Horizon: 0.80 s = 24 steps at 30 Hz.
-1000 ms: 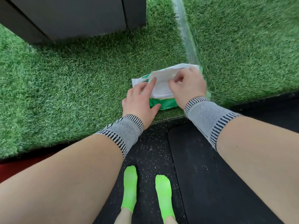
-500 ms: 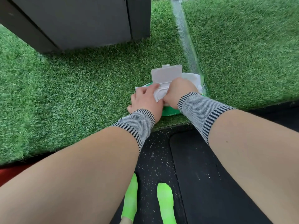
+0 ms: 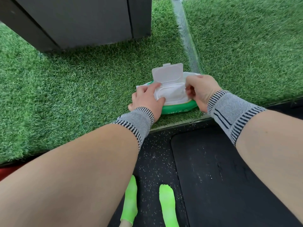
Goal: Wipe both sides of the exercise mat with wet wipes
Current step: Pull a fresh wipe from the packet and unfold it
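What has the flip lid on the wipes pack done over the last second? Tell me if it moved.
Yes. The lid has swung up from closed and now stands upright at the far edge of the wipes pack, towards the dark cabinet. The pack itself stays on the grass.

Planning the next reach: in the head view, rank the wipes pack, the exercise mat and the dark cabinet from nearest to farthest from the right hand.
1. Wipes pack: on the grass, lid up, touching the right hand.
2. Exercise mat: on the black floor, just below that hand.
3. Dark cabinet: upper left, across the grass.
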Motion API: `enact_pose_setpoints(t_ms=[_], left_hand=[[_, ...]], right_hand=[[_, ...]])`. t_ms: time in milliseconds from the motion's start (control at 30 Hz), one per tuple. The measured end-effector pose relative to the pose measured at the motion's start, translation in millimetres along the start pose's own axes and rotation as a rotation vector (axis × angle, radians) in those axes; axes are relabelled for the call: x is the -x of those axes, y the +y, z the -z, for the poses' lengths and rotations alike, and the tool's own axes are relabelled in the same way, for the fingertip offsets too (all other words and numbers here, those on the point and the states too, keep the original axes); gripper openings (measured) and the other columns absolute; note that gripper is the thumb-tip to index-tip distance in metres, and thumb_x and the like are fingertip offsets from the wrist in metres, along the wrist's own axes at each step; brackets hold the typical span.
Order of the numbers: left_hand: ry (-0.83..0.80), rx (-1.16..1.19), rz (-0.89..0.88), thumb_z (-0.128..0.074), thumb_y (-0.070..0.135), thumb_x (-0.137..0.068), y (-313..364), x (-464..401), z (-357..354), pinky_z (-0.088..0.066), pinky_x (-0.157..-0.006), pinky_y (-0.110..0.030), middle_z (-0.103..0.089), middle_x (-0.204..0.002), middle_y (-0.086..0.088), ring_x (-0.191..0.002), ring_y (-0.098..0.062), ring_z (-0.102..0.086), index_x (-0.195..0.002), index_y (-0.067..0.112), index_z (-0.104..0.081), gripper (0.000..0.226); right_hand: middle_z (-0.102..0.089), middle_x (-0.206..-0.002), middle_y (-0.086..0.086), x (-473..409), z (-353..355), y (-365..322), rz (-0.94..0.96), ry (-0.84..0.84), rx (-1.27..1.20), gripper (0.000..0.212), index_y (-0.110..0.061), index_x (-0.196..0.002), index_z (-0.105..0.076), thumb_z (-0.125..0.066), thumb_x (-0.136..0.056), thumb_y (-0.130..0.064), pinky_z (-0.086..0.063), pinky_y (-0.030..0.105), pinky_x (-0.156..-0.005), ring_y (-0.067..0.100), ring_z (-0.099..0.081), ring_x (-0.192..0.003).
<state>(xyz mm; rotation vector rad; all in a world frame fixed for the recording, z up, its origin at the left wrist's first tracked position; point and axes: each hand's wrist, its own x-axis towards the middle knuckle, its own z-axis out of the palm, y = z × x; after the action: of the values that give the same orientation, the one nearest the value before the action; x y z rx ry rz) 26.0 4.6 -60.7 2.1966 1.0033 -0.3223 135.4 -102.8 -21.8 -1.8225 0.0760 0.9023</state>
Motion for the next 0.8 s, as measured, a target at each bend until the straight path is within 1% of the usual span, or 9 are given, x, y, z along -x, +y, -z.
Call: enact_pose_setpoints(t_ms=[67,133,200,267,433,633,667,733,800], left_hand=[[0.008,-0.016,0.001,-0.052,0.045,-0.095,0.2,0.8,-1.4,-0.032,-0.103,-0.047,-0.034,-0.140,0.003,-0.129,-0.021,-0.034,-0.142,0.047,-0.035,0.050],[0.017,-0.032,-0.001,-0.051,0.046,-0.095,0.4,1.6,-2.6,-0.032,-0.104,-0.047,-0.034,-0.141,0.003,-0.130,-0.021,-0.034,-0.143,0.047,-0.035,0.050],[0.026,-0.035,-0.003,-0.052,0.046,-0.095,0.5,1.6,-3.1,-0.032,-0.104,-0.047,-0.034,-0.141,0.003,-0.130,-0.021,-0.034,-0.143,0.048,-0.035,0.051],[0.030,-0.034,-0.002,-0.052,0.046,-0.095,0.6,1.6,-3.9,-0.031,-0.105,-0.047,-0.034,-0.141,0.004,-0.130,-0.021,-0.034,-0.143,0.048,-0.034,0.051],[0.031,-0.036,0.001,-0.052,0.048,-0.096,0.5,0.9,-5.3,-0.031,-0.105,-0.047,-0.034,-0.142,0.004,-0.131,-0.021,-0.033,-0.144,0.049,-0.033,0.052],[0.043,-0.043,-0.010,-0.052,0.046,-0.096,0.7,2.8,-5.6,-0.030,-0.106,-0.047,-0.033,-0.140,0.005,-0.131,-0.020,-0.033,-0.144,0.049,-0.033,0.052],[0.045,-0.042,-0.012,-0.052,0.046,-0.096,0.7,2.9,-5.7,-0.030,-0.106,-0.047,-0.034,-0.140,0.005,-0.130,-0.020,-0.033,-0.144,0.049,-0.033,0.051],[0.052,-0.047,-0.018,-0.053,0.045,-0.096,1.1,4.0,-6.4,-0.031,-0.106,-0.047,-0.034,-0.140,0.005,-0.131,-0.020,-0.034,-0.143,0.048,-0.034,0.051],[0.079,-0.023,-0.007,-0.055,0.041,-0.095,1.6,5.9,-7.6,-0.032,-0.107,-0.048,-0.037,-0.141,0.004,-0.130,-0.020,-0.037,-0.143,0.040,-0.036,0.051]], right_hand=[[-0.057,-0.080,-0.005,3.0,-0.4,1.0,0.053,-0.031,0.158,0.007,-0.014,-0.084,-0.058,-0.064,-0.080,-0.014,-0.046,0.023,-0.065,0.011,-0.053,-0.070],[-0.058,-0.089,-0.008,4.2,-4.4,7.7,0.189,-0.036,0.696,0.020,-0.020,-0.101,-0.061,-0.065,-0.083,-0.027,-0.047,0.024,-0.069,0.008,-0.057,-0.077],[-0.057,-0.079,-0.006,8.4,-11.7,11.9,0.301,0.037,0.908,0.013,-0.018,-0.095,-0.065,-0.060,-0.087,-0.027,-0.043,0.024,-0.064,0.012,-0.054,-0.070],[-0.059,-0.073,-0.003,14.1,-12.1,8.1,0.249,0.095,0.636,0.011,-0.017,-0.085,-0.064,-0.058,-0.088,-0.025,-0.046,0.026,-0.061,0.016,-0.055,-0.065],[-0.061,-0.088,0.006,17.7,3.2,2.2,0.011,0.121,-0.391,0.009,-0.012,-0.083,-0.057,-0.055,-0.090,-0.008,-0.056,0.042,-0.083,0.020,-0.062,-0.083],[-0.062,-0.084,0.006,14.3,20.0,-10.1,0.004,0.229,-0.794,0.007,-0.005,-0.097,-0.057,-0.053,-0.093,-0.009,-0.058,0.038,-0.070,0.021,-0.065,-0.084],[-0.058,-0.084,0.003,8.9,27.6,-15.9,0.055,0.305,-0.570,0.014,-0.004,-0.106,-0.054,-0.050,-0.093,-0.009,-0.057,0.036,-0.073,0.021,-0.061,-0.086],[-0.052,-0.089,0.004,3.9,38.4,-17.9,0.055,0.415,0.373,0.034,-0.005,-0.119,-0.046,-0.057,-0.087,-0.007,-0.054,0.037,-0.078,0.023,-0.055,-0.087],[-0.053,-0.096,0.007,0.9,40.9,-14.2,-0.008,0.507,0.715,0.041,-0.007,-0.117,-0.044,-0.063,-0.081,-0.006,-0.053,0.034,-0.075,0.022,-0.055,-0.083]])
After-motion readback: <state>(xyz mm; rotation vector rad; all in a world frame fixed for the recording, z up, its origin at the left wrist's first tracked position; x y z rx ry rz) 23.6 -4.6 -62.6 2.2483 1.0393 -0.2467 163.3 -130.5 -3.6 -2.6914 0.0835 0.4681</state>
